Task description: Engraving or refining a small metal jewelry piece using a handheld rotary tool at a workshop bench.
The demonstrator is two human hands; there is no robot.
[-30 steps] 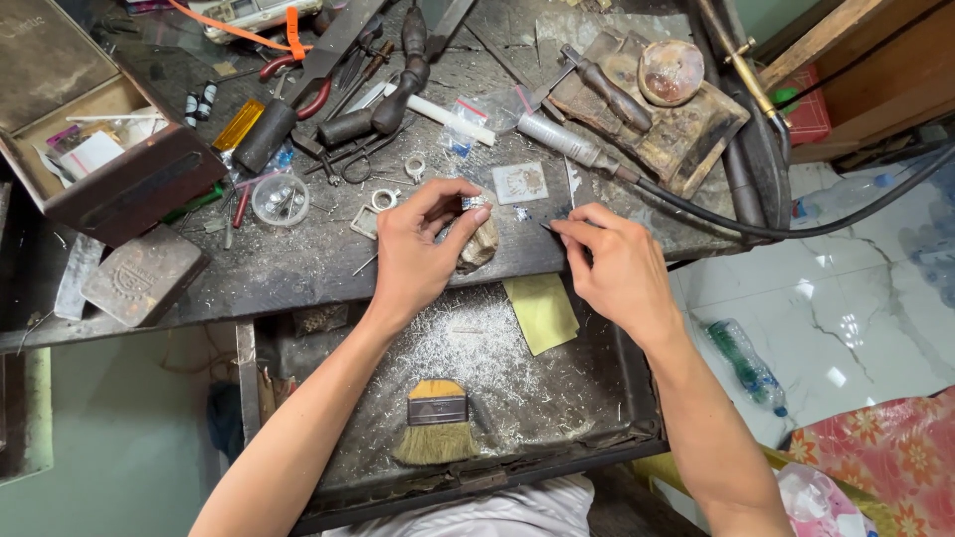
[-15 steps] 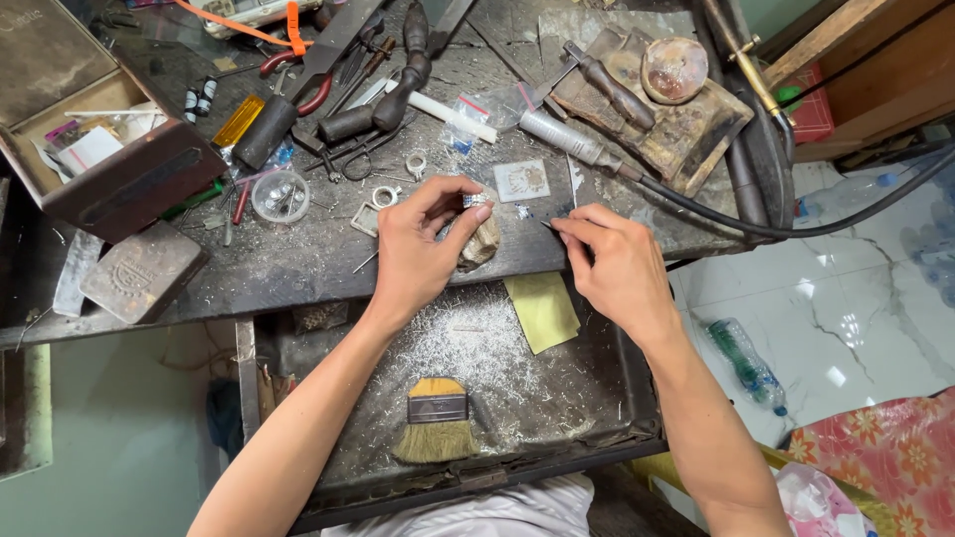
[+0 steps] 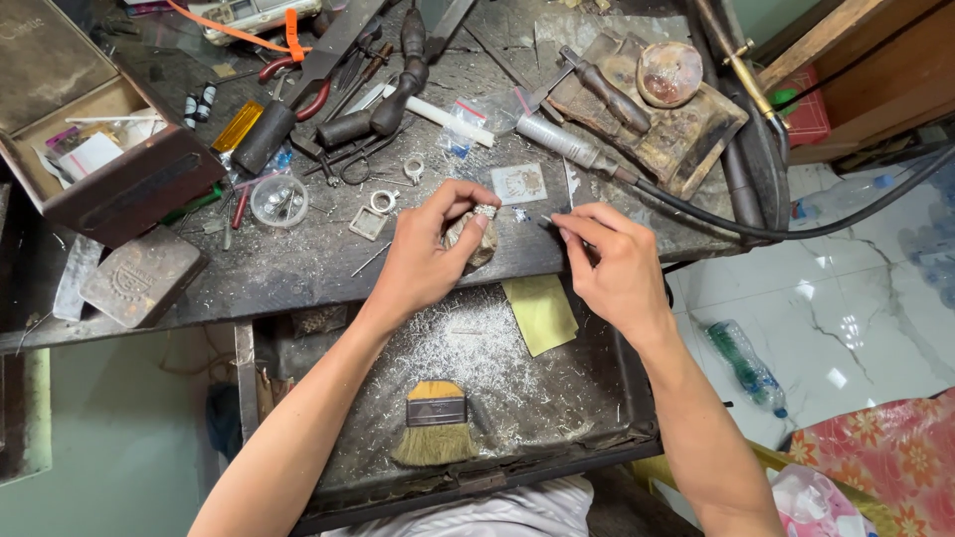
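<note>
This is a small metalworking or jewellery workshop — the sort run at a single bench point(image 3: 298, 268). The bench top is dark, scratched and crowded with hand tools: pliers point(image 3: 298, 94) near the far left corner, wooden-handled tools point(image 3: 398, 75) along the far edge, and a torch with a hose point(image 3: 637, 179) toward the right edge. Small silver rings point(image 3: 398, 184) and a little glass dish point(image 3: 279, 199) lie among them. Under the near edge a pulled-out tray point(image 3: 617, 398) is dusted with silvery filings — a flat brush point(image 3: 435, 423) and a square of sandpaper point(image 3: 540, 313) lie in it.
</note>
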